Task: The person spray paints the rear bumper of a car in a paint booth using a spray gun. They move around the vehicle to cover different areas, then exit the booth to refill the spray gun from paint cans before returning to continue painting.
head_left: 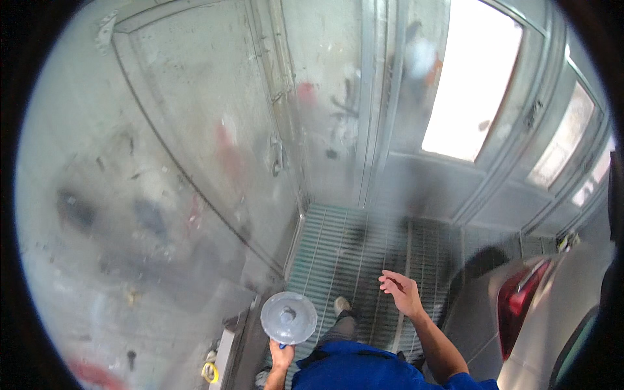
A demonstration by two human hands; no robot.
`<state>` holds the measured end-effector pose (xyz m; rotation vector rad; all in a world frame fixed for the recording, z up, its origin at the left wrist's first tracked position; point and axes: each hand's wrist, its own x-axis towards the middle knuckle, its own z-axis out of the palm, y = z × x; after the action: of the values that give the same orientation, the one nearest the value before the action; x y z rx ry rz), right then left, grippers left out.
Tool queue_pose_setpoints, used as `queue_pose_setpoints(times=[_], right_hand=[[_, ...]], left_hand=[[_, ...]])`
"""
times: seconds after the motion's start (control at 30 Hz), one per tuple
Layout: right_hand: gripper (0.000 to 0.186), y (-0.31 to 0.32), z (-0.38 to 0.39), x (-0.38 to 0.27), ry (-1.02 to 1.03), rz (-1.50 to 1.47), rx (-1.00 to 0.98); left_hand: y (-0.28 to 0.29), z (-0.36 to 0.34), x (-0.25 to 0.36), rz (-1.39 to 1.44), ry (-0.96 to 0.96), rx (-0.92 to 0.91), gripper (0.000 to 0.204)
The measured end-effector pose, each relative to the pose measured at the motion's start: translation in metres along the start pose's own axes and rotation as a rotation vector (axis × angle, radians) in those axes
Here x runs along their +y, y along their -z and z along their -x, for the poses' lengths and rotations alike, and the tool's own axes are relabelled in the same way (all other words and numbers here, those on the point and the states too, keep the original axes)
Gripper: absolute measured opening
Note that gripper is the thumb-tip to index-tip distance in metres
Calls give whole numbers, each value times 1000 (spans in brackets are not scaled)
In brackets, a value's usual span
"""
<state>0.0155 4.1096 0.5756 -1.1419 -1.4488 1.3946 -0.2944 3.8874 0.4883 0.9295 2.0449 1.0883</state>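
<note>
My left hand (281,355) is closed around what looks like a paint spray gun. Its round grey cup lid (288,318), with a small raised cap in the centre, faces up and hides most of the gun. A bit of blue shows at my fingers below the lid's rim. My right hand (402,290) is held out in the air over the grated floor, fingers loosely bent and slightly apart, with nothing in it.
A silver car (546,312) with a red tail light (522,300) stands at right. A paint-stained door (214,117) with a handle (277,156) rises at left. Below are the grated floor (325,260) and a yellow tape roll (210,372) by a ledge. Bright windows (472,78) line the far wall.
</note>
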Motion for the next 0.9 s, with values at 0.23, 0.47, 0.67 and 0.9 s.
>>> queue_pose_setpoints(times=[0.23, 0.47, 0.67, 0.9], right_hand=[[38, 25, -251, -32, -101, -63, -111], [40, -78, -568, -19, -173, 28, -511], [55, -234, -766, -1, -270, 349, -942], [19, -298, -800, 52, -432, 240, -989]], left_hand=[[-89, -243, 55, 130, -212, 9, 33], [-137, -475, 133, 173, -330, -15, 33], [-160, -634, 113, 17, -462, 118, 35], [-192, -708, 150, 42, -520, 307, 38]])
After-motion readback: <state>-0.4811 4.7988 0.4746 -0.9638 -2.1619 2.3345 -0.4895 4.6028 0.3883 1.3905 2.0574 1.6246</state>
